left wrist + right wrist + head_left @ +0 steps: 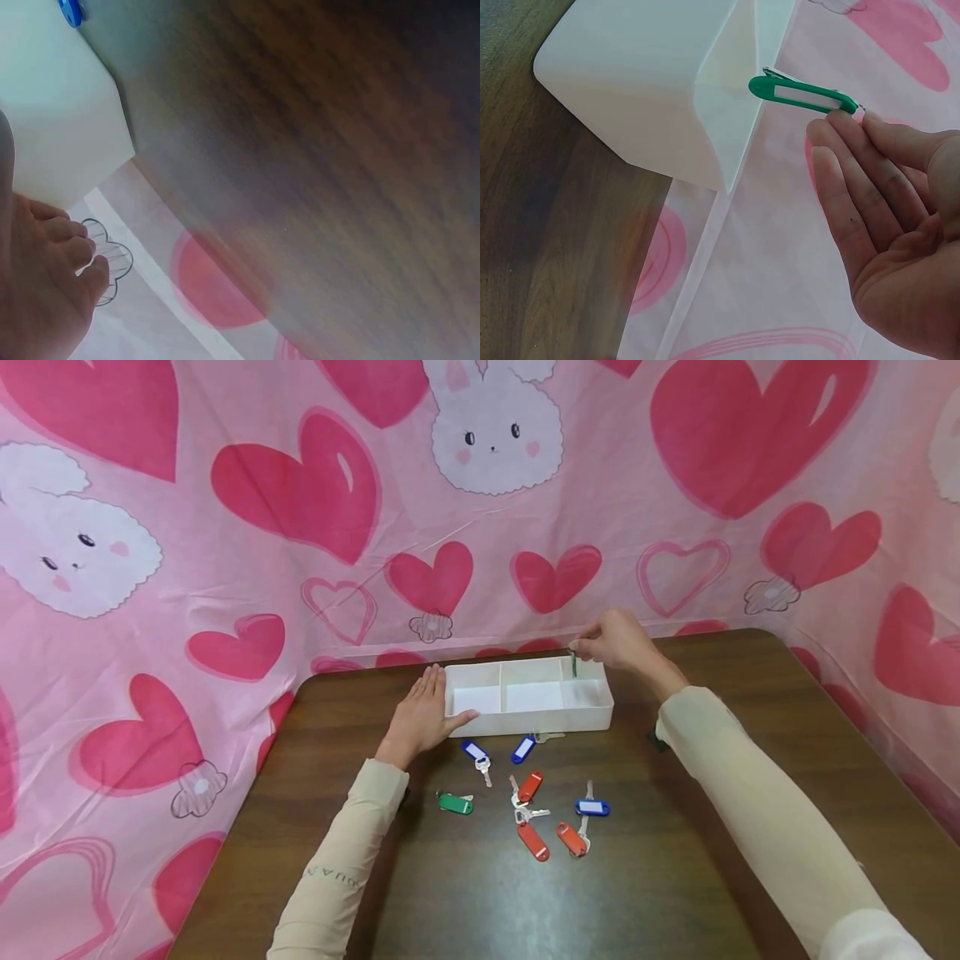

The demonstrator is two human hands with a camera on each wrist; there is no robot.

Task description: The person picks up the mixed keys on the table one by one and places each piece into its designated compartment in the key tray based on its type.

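Note:
A white box (540, 723) with three compartments stands near the table's far edge. My right hand (611, 641) pinches a green key tag (806, 97) by its ring end, thumb against fingertips. The tag hangs over the box's right compartment, and part of a key (776, 73) shows behind it in the right wrist view. At the box's left end lies my left hand (422, 714), fingers straight along that side and thumb reaching across the front wall. In the left wrist view its fingers (71, 255) show beside the box's corner.
Tagged keys lie on the brown table (465, 893) in front of the box. Among them are a green tag (455, 804), blue tags such as this one (592, 807), and red tags such as this one (533, 842). A pink heart-patterned cloth (495, 527) hangs behind.

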